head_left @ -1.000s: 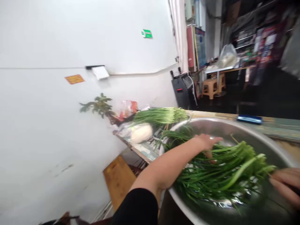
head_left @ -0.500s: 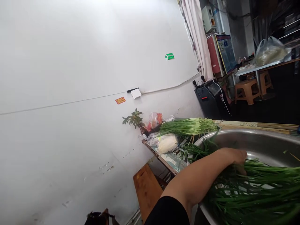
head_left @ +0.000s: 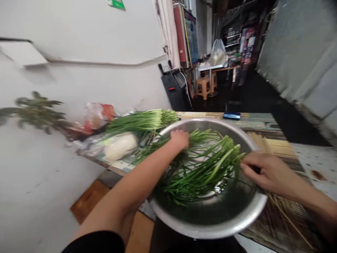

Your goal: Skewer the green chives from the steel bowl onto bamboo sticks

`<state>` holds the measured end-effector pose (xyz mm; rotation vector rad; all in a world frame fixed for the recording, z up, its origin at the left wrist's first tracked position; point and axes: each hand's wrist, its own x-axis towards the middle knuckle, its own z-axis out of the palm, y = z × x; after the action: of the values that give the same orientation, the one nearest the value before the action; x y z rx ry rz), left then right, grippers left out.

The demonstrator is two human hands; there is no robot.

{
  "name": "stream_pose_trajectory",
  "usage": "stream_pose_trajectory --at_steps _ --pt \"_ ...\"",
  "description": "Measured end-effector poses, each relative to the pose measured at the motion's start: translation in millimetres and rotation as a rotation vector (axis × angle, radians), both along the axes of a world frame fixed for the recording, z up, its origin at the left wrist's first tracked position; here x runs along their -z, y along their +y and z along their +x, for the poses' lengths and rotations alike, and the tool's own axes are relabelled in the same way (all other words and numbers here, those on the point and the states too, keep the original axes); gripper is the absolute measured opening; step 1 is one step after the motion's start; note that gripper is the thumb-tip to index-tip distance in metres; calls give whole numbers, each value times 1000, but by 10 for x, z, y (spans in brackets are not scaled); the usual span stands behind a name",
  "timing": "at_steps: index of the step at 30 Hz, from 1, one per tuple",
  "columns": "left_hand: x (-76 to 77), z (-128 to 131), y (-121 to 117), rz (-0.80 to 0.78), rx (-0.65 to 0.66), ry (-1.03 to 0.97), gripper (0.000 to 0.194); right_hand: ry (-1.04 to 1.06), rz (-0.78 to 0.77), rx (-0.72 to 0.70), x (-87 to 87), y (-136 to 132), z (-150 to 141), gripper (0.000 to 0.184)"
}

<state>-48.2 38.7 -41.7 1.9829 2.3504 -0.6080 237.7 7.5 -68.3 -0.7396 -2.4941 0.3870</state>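
A wide steel basin [head_left: 231, 221] holds a loose bunch of green chives [head_left: 202, 165] lying across it. My left hand [head_left: 179, 138] rests knuckles up on the chives at the basin's far left rim, fingers curled down into the stalks. My right hand [head_left: 265, 171] is at the right rim, fingers pinched on the cut ends of the chives.
A second chive bundle [head_left: 142, 121] and a white bagged lump [head_left: 119, 146] lie on the table left of the basin. Bamboo skewers [head_left: 276, 151] lie to the right, a blue phone [head_left: 231, 115] behind. A white wall is at left, a wooden bench [head_left: 91, 200] below.
The view has swung right and down, bringing the whole basin and my right hand back into sight. My left hand stays on the chives, and the right hand now pinches their ends.
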Motion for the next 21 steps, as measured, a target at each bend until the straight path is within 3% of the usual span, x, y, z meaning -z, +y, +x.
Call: stream_pose_trajectory --at_steps 1,3,8,11,14,17,19,21 --pt "-37 -16 13 -170 44 -51 68 -25 -20 9 -56 -17 -16 32" --pt "-156 -11 41 -237 119 -81 69 -52 -43 21 -133 -50 -42 32" --pt "-419 172 113 183 73 -65 35 -49 -37 8 -184 -94 -36 29" --pt "-341 227 176 246 5 -127 34 -52 -31 2 -186 -89 -24 28" --pt "-149 137 228 129 -107 -140 41 -66 -26 4 -187 -87 -21 28" --pt "1 1 252 -40 -40 -186 48 -73 -19 12 -191 -92 -21 28" --pt "13 -30 244 -60 0 -227 46 -71 -20 14 -195 -95 -22 28" --pt "-63 18 218 70 -16 -258 39 -70 -22 16 -200 -96 -26 29"
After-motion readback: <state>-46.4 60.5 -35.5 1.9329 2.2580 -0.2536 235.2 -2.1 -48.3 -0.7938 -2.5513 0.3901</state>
